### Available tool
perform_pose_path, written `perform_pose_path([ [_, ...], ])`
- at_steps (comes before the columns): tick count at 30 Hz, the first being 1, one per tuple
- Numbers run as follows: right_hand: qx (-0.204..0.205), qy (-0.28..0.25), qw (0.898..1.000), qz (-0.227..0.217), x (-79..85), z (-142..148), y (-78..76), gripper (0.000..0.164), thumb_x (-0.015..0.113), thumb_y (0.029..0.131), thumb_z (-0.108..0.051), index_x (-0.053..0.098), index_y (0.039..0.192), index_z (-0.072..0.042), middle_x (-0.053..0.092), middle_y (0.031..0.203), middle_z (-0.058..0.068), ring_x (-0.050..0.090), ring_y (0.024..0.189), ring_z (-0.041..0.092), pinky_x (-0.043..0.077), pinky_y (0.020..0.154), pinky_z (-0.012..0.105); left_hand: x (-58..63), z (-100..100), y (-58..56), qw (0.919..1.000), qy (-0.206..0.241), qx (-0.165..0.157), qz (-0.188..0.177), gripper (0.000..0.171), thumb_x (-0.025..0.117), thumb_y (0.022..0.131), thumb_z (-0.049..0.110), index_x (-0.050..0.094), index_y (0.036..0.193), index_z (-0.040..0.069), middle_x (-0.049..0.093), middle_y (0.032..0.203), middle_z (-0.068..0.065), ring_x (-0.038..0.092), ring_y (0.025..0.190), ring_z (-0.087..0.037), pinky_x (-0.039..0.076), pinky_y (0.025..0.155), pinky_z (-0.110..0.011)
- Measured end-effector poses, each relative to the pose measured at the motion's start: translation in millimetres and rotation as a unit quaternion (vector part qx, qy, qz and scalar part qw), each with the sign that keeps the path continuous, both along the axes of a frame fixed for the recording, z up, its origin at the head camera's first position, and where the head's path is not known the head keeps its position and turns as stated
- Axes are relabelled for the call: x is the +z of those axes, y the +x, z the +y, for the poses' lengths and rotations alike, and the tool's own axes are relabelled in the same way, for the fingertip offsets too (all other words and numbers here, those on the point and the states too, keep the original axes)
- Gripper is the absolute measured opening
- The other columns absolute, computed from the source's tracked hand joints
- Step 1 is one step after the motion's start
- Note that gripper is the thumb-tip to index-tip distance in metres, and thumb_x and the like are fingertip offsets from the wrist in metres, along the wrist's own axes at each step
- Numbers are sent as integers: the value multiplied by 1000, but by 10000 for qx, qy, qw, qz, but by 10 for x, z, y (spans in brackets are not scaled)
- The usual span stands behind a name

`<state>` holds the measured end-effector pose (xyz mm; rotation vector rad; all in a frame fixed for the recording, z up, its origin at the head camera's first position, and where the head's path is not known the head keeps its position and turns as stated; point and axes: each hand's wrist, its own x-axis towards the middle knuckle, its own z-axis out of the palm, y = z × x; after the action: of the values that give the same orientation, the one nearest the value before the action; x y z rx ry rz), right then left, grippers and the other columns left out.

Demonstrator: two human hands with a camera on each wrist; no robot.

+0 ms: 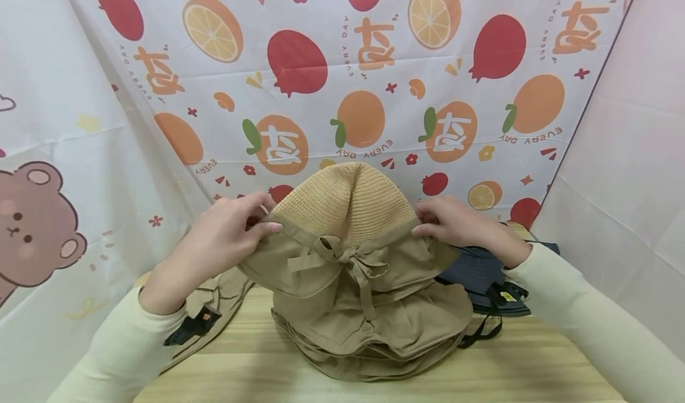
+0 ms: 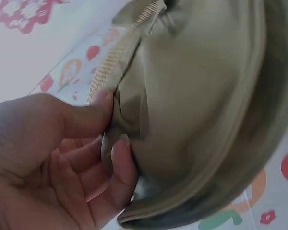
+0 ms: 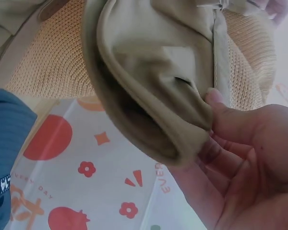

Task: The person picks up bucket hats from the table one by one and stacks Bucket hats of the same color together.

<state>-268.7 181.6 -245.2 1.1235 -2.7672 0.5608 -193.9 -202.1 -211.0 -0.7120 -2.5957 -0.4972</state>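
Note:
A sun hat with a woven straw crown [image 1: 342, 204] and a khaki cloth brim with a bow [image 1: 350, 257] hangs between both hands, bow side toward me. My left hand [image 1: 227, 227] pinches its left side where the brim meets the crown; in the left wrist view the thumb lies on the cloth [image 2: 192, 96] with fingers curled behind. At the opposite side my right hand [image 1: 460, 222] pinches the same seam, and the folded brim [image 3: 144, 96] shows in the right wrist view. Directly below, a stack of khaki hats [image 1: 369, 364] overlaps the held hat's brim.
Another khaki hat [image 1: 230, 290] lies on the wooden table [image 1: 241, 361] at the left, partly behind my left forearm. Navy hats [image 1: 476, 272] with a black strap lie at the right, behind my right wrist. A fruit-printed curtain [image 1: 332, 82] hangs at the back.

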Motion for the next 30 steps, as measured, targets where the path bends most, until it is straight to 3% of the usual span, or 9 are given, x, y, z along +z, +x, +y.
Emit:
perform_pose_path([
  [6, -42, 209, 9996, 170, 48, 69, 67, 30, 69, 99, -16, 50, 75, -15, 34, 60, -7, 31, 54, 6, 29, 57, 23, -73, 4, -54, 9963, -747, 325, -256, 22, 77, 94, 28, 59, 97, 15, 53, 66, 7, 48, 62, -11, 38, 54, -30],
  [15, -269, 484, 9984, -51, 45, 192, 97, 35, 70, 98, -17, 47, 71, -15, 35, 60, -7, 35, 54, 8, 32, 56, 23, -85, 45, -161, 9923, -664, -511, -911, 19, 81, 90, 18, 71, 106, 13, 58, 64, 10, 49, 59, -3, 42, 57, -23],
  [18, -295, 554, 9978, -194, 44, 231, 98, 34, 70, 98, -18, 49, 71, -15, 39, 61, -6, 39, 55, 9, 34, 56, 23, -82, 73, -194, 9891, -783, -755, -992, 11, 79, 92, 18, 69, 93, 14, 51, 60, 10, 44, 55, -3, 38, 53, -22],
  [23, -222, 733, 9964, -361, 31, 267, 87, 29, 69, 99, -19, 54, 74, -15, 45, 64, -4, 42, 57, 8, 35, 56, 23, -97, 103, -285, 9855, -1023, -845, -1059, 28, 76, 94, 16, 57, 73, 17, 39, 57, 9, 37, 50, -3, 33, 50, -22],
  [30, -100, 645, 9971, -386, 77, 348, 34, 30, 70, 98, -16, 54, 72, -15, 40, 63, -5, 37, 54, 5, 34, 57, 22, -44, 130, -381, 9872, -992, -906, -857, 19, 76, 93, 12, 68, 78, 19, 45, 57, 9, 43, 53, -3, 39, 52, -21],
])
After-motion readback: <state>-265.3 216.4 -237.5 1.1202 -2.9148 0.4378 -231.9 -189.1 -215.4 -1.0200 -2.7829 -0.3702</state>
